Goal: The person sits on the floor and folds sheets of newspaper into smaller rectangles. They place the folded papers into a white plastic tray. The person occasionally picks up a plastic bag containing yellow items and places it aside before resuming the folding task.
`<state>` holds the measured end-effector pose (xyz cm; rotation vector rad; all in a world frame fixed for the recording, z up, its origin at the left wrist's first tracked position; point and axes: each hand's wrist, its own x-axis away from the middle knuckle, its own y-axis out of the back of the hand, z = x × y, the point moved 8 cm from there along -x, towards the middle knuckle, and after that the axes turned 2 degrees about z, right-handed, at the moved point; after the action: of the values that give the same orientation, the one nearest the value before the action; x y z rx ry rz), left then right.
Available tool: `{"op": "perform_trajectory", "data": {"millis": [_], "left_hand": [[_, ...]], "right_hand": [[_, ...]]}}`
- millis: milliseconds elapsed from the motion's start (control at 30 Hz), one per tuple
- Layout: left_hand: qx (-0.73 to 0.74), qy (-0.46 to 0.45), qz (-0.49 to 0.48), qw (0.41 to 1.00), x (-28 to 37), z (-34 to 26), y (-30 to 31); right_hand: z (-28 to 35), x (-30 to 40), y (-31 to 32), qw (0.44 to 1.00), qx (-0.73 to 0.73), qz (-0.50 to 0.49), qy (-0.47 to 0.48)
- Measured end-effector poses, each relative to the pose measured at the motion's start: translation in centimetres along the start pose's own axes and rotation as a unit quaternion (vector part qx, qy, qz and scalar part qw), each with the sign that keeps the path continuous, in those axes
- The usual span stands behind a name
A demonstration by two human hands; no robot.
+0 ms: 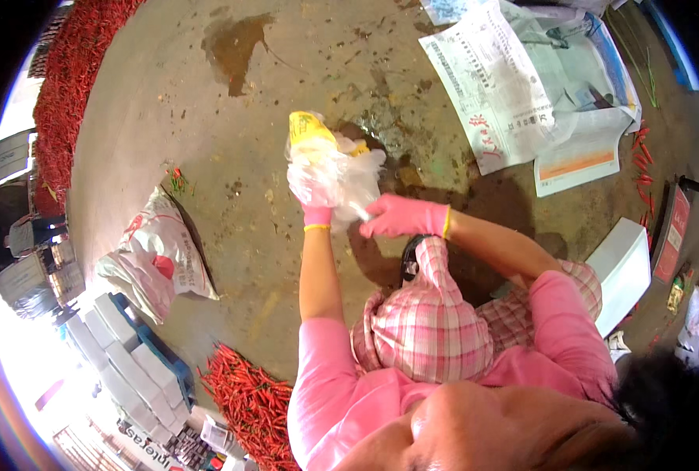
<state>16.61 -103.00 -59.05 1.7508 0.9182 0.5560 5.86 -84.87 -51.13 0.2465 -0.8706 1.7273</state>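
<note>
Both hands wear pink gloves with yellow cuffs. My left hand [316,215] is shut on a crumpled bundle of clear plastic bag [339,173], held up in front of me above the floor; its fingers are mostly hidden behind the plastic. A yellow printed part [310,132] stands out at the bundle's far end. To the right, my right hand [407,216] pinches a twisted piece of the same plastic between thumb and fingers. Plaid pink cloth [432,329] covers my lap below the hands.
Newspaper sheets [491,88] lie on the stained concrete floor [255,194] at upper right. A white foam box [623,274] stands at my right. Leftward are a white woven sack [161,253], a red chilli pile [249,400], stacked white boxes [128,365] and a long chilli heap [72,88].
</note>
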Motion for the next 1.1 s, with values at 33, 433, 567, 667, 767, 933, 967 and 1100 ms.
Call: {"op": "perform_trajectory", "data": {"millis": [33, 433, 567, 667, 767, 933, 967, 1100], "left_hand": [[-0.02, -0.026, 0.021, 0.999, -0.4, -1.3, 0.1], [0.323, -0.075, 0.192, 0.924, 5.5, -9.7, -3.1], [0.172, -0.157, 0.171, 0.957, 3.9, -10.0, -2.7], [0.103, -0.148, 0.118, 0.977, 3.9, -8.5, -1.5], [0.269, -0.005, 0.088, 0.959, 4.1, -6.8, 0.2], [0.411, 0.149, -0.104, 0.893, -0.4, 0.3, 5.7], [0.41, 0.164, -0.154, 0.884, -2.0, 3.4, 7.2], [0.26, 0.117, -0.127, 0.95, -8.7, 16.9, 12.7]], "right_hand": [[-0.1, 1.0, 0.6, 0.998, -0.052, -0.027, 0.0], [-4.0, -4.5, 11.6, 0.954, -0.222, -0.044, 0.195], [-5.3, -6.5, 3.8, 0.82, -0.518, 0.102, 0.222], [-5.9, -7.1, 1.9, 0.772, -0.582, 0.13, 0.221], [-6.8, -7.4, 2.3, 0.747, -0.612, 0.128, 0.223], [-9.4, -8.2, 3.1, 0.714, -0.66, 0.06, 0.225], [-10.7, -7.5, 3.8, 0.725, -0.654, 0.017, 0.217], [-10.5, -1.6, 6.8, 0.794, -0.568, -0.124, 0.176]]}}
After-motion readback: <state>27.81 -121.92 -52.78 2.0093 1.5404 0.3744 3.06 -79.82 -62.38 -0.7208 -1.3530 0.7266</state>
